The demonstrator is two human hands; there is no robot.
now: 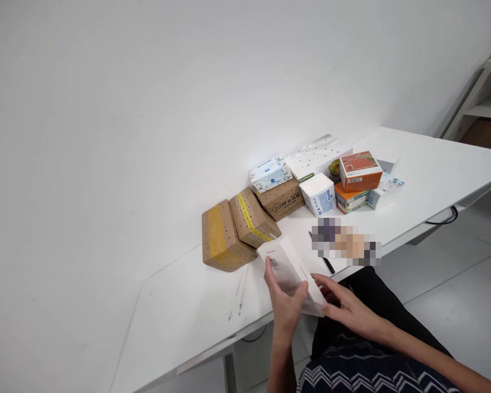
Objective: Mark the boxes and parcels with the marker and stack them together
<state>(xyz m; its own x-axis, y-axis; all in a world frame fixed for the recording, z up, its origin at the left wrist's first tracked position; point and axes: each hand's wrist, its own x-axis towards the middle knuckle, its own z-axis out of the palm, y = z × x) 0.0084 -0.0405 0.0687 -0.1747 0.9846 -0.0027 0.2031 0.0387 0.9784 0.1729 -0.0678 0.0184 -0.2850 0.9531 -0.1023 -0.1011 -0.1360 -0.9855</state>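
A flat white box (288, 263) with small red print is held tilted above the front edge of the table. My left hand (285, 307) grips its near left side, the thumb across one edge and a finger along the face. At the lower right end, my right hand (347, 310) is closed around the corner, some of its fingers hidden behind the box. Just beyond the box stand two brown cardboard boxes, one with wide yellow tape (221, 234) and one with a narrow yellow strip (251, 218).
A black pen (328, 265) lies beside a blurred-out patch. Farther back are a blue-patterned tissue pack (270, 173) on a brown carton (281, 199), a white tissue pack (318, 195), and stacked orange boxes (360, 169). The white table (175, 311) meets a wall; shelves (489, 103) stand right.
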